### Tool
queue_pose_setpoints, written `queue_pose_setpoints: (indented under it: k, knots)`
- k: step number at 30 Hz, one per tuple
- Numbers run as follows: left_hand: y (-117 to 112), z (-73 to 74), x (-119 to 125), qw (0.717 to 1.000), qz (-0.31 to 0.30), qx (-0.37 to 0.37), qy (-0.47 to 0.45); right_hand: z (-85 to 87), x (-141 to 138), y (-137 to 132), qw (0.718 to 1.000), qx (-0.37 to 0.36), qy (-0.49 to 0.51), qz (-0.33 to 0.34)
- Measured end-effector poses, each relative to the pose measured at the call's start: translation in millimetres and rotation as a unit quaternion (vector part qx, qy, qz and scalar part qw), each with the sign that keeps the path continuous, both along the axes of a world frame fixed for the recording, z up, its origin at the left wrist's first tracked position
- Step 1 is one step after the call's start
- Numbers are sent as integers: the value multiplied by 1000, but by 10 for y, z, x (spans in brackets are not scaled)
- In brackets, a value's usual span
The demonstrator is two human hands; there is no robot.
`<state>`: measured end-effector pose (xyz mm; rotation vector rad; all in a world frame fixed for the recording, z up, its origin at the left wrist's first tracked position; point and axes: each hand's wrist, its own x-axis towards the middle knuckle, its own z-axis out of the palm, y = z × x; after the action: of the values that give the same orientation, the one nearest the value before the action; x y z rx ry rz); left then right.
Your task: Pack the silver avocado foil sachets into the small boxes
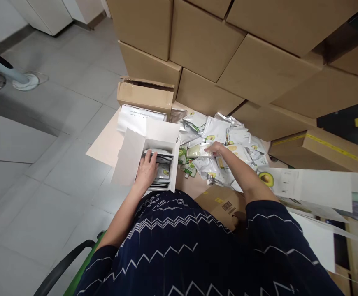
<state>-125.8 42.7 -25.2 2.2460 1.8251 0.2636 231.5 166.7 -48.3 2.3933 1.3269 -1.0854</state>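
My left hand reaches over the side of an open white box, its fingers stretched out and resting on the silver-grey packets that stand in a row inside. To the right, my right hand has its fingers closed at the end of a pale green sachet. That sachet lies on a loose pile of white and silver sachets printed with avocados. Several darker green sachets lie between the box and the pile. My fingertips on the right are partly hidden.
Stacked brown cartons form a wall behind the pile. A small brown carton and a printed white box stand behind the open box. Flattened white avocado boxes jut in at right. A chair armrest is at lower left.
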Motion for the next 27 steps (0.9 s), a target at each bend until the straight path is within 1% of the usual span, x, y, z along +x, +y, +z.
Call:
queue_pose_setpoints:
  k: [2,3,4,5,6,7,9,10,12,13,14,15,16,17,18,19,21,23,24,25,27]
  knots:
    - [-6,-9,-5,1000,0,6,0,130,-50,37,1000,-6,29,3]
    - [-9,-15,-9,1000,-1,10,0,224,-65,75,999,-10,41,11]
    - [-11,-22,-13,1000,-1,13,0,345,-76,122,998,-7,46,31]
    - [-14,-29,-18,1000,-1,16,0,494,-84,174,997,4,44,67]
    - [-16,-36,-22,1000,0,19,0,673,-94,221,992,26,38,117]
    - [-18,-42,-25,1000,1,21,1,880,-109,257,982,59,29,175]
    - [-22,-48,-27,1000,3,22,4,1358,-174,262,947,149,27,282]
    - [-23,-48,-26,1000,4,22,6,1607,-234,224,930,196,38,310]
    - [-26,-46,-23,1000,3,22,7,2057,-425,80,899,267,79,339]
    - [-28,-45,-22,1000,4,22,7,2227,-559,-11,884,292,97,352]
    - [-30,-44,-21,1000,6,22,5,2345,-715,-102,868,314,113,367]
    - [-32,-46,-21,1000,7,22,2,2402,-890,-184,854,327,126,384]
    - [-35,-48,-23,1000,9,22,-2,2396,-1077,-248,841,329,135,407]
    - [-37,-52,-25,1000,10,23,-6,2333,-1269,-292,831,320,137,434]
    - [-40,-55,-27,1000,10,24,-9,2219,-1459,-314,824,304,130,460]
    - [-44,-57,-30,1000,8,25,-12,2067,-1641,-317,819,281,115,487]
    - [-53,-52,-32,1000,6,28,-13,1703,-1962,-280,809,232,86,533]
    - [-63,-36,-30,1000,5,25,-13,1346,-2207,-218,799,174,75,571]
    - [-69,-25,-27,1000,6,22,-13,1195,-2299,-186,795,145,71,585]
    - [-74,-14,-23,1000,10,19,-14,1069,-2372,-157,792,120,66,595]
    - [-81,2,-14,999,21,16,-19,898,-2476,-108,789,93,56,604]
